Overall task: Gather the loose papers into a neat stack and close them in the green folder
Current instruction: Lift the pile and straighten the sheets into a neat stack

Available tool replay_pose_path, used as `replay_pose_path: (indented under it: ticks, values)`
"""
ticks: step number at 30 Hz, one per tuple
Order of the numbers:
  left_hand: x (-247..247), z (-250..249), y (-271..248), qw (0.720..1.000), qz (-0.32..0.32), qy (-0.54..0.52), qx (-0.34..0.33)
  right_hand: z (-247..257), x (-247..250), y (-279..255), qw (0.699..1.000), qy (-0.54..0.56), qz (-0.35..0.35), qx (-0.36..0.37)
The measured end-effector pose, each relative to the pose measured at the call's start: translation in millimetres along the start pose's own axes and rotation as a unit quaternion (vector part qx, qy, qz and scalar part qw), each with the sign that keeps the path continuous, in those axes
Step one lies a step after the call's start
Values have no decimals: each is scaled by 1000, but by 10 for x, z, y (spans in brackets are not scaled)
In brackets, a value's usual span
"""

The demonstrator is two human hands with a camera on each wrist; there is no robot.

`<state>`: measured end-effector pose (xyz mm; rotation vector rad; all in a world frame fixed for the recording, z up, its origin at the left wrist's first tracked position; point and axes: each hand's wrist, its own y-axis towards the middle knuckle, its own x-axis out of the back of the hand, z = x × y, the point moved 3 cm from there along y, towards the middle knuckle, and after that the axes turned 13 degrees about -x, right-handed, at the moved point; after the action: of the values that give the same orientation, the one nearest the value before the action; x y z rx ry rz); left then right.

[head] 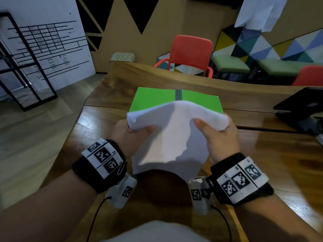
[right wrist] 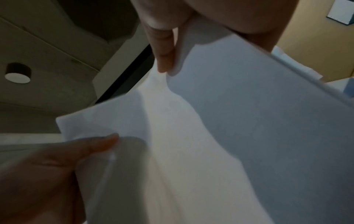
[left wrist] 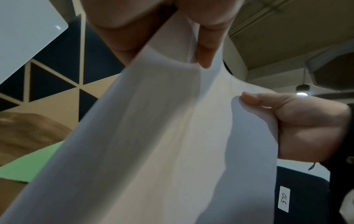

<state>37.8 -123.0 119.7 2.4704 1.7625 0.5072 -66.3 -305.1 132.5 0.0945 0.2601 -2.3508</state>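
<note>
A stack of white papers (head: pixel 172 137) is held upright and bowed above the wooden table (head: pixel 272 154), its lower edge near the table's front. My left hand (head: pixel 132 132) grips the stack's left top corner, thumb on the near face. My right hand (head: pixel 218 130) grips the right top corner the same way. Behind the papers the green folder (head: pixel 153 100) lies open and flat on the table, its grey spine in the middle. The left wrist view shows the papers (left wrist: pixel 153 144) pinched by my left fingers (left wrist: pixel 206 45), with the folder (left wrist: pixel 32 163) below. The right wrist view shows the papers (right wrist: pixel 229 136) only.
A black device on a stand (head: pixel 302 107) sits at the table's right edge. Red chairs (head: pixel 189 55) stand beyond the far edge. A black metal frame (head: pixel 26 70) and a whiteboard (head: pixel 49 41) are to the left, off the table.
</note>
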Motion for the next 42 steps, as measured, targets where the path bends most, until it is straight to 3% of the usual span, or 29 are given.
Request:
replay_pose_path:
  ticks: [2, 5, 7, 10, 14, 18, 20, 22, 26, 29, 33, 37, 42]
  values:
    - [2, -76, 2, 999, 4, -11, -39, 9, 15, 13, 1000, 10, -14, -15]
    - [24, -289, 32, 988, -17, -117, -95, 90, 10, 15, 997, 69, -7, -16]
    - [7, -371, 82, 981, -37, -170, -88, 130, 17, 63, 996, 89, -15, -6]
    - [-11, -384, 130, 984, -72, -143, -79, 143, 20, 142, 997, 72, -35, 18]
    - [17, -353, 164, 980, -65, -171, -79, 110, 66, 189, 995, 93, -40, 22]
    - [29, -256, 201, 964, -51, -257, -55, -24, 106, 181, 994, 98, 51, -13]
    - [22, -191, 147, 955, -8, -287, -71, -94, 84, 168, 995, 69, 66, -20]
    - [-25, -117, 63, 964, 23, -250, -90, -124, 35, 143, 998, 40, 44, -6]
    - [-55, -155, -11, 979, -81, -146, -114, -85, -16, 99, 998, 53, 11, 16]
    - [-8, -194, 14, 979, -98, -126, -124, -57, -2, 72, 996, 73, 28, 34]
    - [-28, -70, 17, 990, -97, -73, -70, -135, -17, 93, 998, 50, 24, 17]
    - [-44, -18, 3, 989, -116, -79, -46, -130, -15, 64, 998, 54, 17, 17]
    - [-36, -88, -24, 982, -91, -141, -84, -68, 9, 60, 998, 52, 12, 14]
